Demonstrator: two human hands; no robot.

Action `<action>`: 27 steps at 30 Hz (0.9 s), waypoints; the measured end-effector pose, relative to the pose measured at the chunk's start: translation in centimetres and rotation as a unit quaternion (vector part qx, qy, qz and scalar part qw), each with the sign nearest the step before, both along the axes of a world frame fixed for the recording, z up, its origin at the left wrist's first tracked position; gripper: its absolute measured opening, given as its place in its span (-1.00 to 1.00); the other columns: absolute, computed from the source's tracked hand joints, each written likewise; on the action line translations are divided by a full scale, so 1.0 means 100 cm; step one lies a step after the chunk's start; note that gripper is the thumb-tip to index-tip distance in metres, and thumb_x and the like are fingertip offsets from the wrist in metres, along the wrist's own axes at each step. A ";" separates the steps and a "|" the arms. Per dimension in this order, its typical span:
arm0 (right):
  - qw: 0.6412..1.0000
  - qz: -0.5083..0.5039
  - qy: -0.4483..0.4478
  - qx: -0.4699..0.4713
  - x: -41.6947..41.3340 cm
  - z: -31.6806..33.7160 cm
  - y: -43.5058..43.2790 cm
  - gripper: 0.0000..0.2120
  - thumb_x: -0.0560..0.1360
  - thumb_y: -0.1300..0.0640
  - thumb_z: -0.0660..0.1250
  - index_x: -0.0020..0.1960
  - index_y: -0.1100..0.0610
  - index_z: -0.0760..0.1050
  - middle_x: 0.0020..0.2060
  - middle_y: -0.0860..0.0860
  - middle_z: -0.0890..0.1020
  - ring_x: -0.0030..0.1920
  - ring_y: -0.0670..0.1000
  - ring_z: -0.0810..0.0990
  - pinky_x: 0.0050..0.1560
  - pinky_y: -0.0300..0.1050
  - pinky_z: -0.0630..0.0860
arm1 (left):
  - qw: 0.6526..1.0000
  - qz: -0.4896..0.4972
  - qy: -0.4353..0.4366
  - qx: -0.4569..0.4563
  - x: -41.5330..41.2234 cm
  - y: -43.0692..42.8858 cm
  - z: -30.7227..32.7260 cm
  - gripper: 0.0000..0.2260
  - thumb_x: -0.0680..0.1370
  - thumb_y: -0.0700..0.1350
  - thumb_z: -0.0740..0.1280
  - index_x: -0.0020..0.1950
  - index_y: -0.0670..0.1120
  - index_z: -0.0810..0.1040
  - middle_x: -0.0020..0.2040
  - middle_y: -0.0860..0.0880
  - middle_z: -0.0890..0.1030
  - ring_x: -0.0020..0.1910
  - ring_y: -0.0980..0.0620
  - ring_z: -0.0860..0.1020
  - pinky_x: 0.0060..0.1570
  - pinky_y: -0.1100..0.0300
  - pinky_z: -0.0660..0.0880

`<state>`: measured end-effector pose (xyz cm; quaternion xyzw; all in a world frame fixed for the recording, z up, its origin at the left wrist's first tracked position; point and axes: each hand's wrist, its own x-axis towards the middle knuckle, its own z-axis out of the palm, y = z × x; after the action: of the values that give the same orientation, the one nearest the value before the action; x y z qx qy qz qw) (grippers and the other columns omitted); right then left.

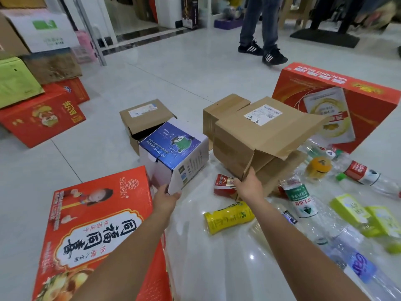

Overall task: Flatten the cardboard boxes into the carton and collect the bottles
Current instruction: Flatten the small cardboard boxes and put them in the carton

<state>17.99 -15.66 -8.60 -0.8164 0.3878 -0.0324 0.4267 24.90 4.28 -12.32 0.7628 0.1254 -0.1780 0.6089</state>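
Observation:
My left hand (165,197) grips the near bottom corner of a blue-and-white printed box (173,152) standing on the floor. My right hand (249,185) holds the near flap edge of a large brown cardboard box (256,137) with a white shipping label. A smaller brown box (144,118) lies open behind the blue one, and another brown box (223,109) sits behind the large one. Several plastic bottles lie on the floor to the right, among them a yellow-labelled one (229,217), a green-and-white-labelled one (300,198) and a red-labelled one (366,173).
A big red printed carton (91,231) lies flat at near left, another red beer carton (338,103) leans at far right. Stacked boxes (32,61) line the left wall. A small red carton (224,184) sits by my right hand. A person's legs (260,29) stand further back.

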 end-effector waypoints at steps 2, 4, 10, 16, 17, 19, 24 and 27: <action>1.000 -0.001 -0.002 0.002 0.001 0.001 -0.003 -0.49 0.54 0.27 0.17 0.47 0.16 0.19 0.27 0.20 0.51 0.25 0.24 0.47 0.16 -0.03 0.43 | 1.000 -0.002 -0.007 0.026 0.002 -0.002 -0.003 -0.74 0.52 -0.35 0.31 0.21 -0.27 0.55 -0.06 -0.12 0.55 -0.26 0.01 0.50 -0.28 0.24 0.43; 1.000 -0.001 -0.013 0.015 -0.002 0.003 -0.006 -0.51 0.53 0.33 0.11 0.45 0.12 0.26 0.21 0.19 0.55 0.19 0.23 0.51 0.07 -0.05 0.44 | 0.999 0.008 -0.014 0.042 0.000 -0.007 -0.003 -0.81 0.49 -0.37 0.33 0.09 -0.26 0.62 -0.12 -0.15 0.56 -0.25 -0.05 0.49 -0.29 0.24 0.40; 0.998 -0.007 -0.043 0.048 -0.025 0.010 -0.015 -0.62 0.52 0.24 0.17 0.32 0.10 0.46 0.01 0.12 0.64 0.03 0.18 0.59 -0.12 -0.08 0.45 | 0.998 0.060 -0.006 0.024 -0.023 -0.021 0.010 -0.80 0.48 -0.34 0.36 -0.30 -0.14 0.47 -0.31 -0.10 0.49 -0.23 -0.05 0.47 -0.30 0.21 0.37; 0.971 -0.105 -0.151 0.153 -0.054 0.029 -0.022 -0.68 0.48 0.37 0.16 0.14 0.16 0.54 -0.26 0.01 0.57 -0.14 0.08 0.52 -0.25 -0.16 0.42 | 0.997 0.050 -0.044 -0.029 -0.035 -0.034 0.048 -0.81 0.61 -0.19 0.22 -0.21 -0.12 0.35 -0.30 -0.02 0.36 -0.22 -0.01 0.34 -0.35 0.23 0.23; 0.963 -0.124 -0.173 0.168 -0.057 0.032 -0.022 -0.69 0.48 0.37 0.17 0.13 0.15 0.55 -0.28 0.00 0.56 -0.16 0.07 0.51 -0.25 -0.16 0.42 | 0.997 0.044 -0.039 -0.047 -0.035 -0.037 0.057 -0.79 0.63 -0.17 0.19 -0.21 -0.10 0.31 -0.29 -0.02 0.36 -0.19 -0.01 0.34 -0.34 0.22 0.24; 0.946 -0.153 -0.207 0.197 -0.062 0.037 -0.025 -0.71 0.48 0.34 0.19 0.12 0.16 0.57 -0.25 0.03 0.59 -0.15 0.09 0.53 -0.15 -0.09 0.47 | 0.996 0.041 -0.023 -0.074 -0.034 -0.042 0.075 -0.84 0.66 -0.09 0.13 -0.08 -0.14 0.29 -0.24 -0.04 0.39 -0.24 0.00 0.38 -0.35 0.21 0.31; 0.913 -0.182 -0.243 0.272 -0.077 0.051 -0.032 -0.62 0.51 0.18 0.26 0.33 0.11 0.41 0.17 0.11 0.56 0.15 0.19 0.53 0.25 0.14 0.44 | 0.995 0.025 -0.045 -0.086 -0.035 -0.040 0.107 -0.78 0.67 -0.01 0.07 0.13 -0.17 0.28 0.00 -0.15 0.46 -0.23 0.03 0.45 -0.24 0.22 0.41; 0.906 -0.162 -0.223 0.321 -0.087 0.057 -0.035 -0.24 0.32 -0.06 0.35 0.48 0.00 0.23 0.37 0.12 0.43 0.31 0.23 0.43 0.33 0.27 0.36 | 0.991 0.037 -0.055 -0.117 -0.044 -0.036 0.120 -0.71 0.67 0.00 0.08 0.23 -0.20 0.34 0.07 -0.16 0.49 -0.20 0.01 0.48 -0.29 0.25 0.38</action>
<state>9.26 -19.18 -2.86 -0.5327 0.3990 -0.1567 0.7297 20.54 0.66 -0.33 0.6894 0.0983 -0.1263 0.7065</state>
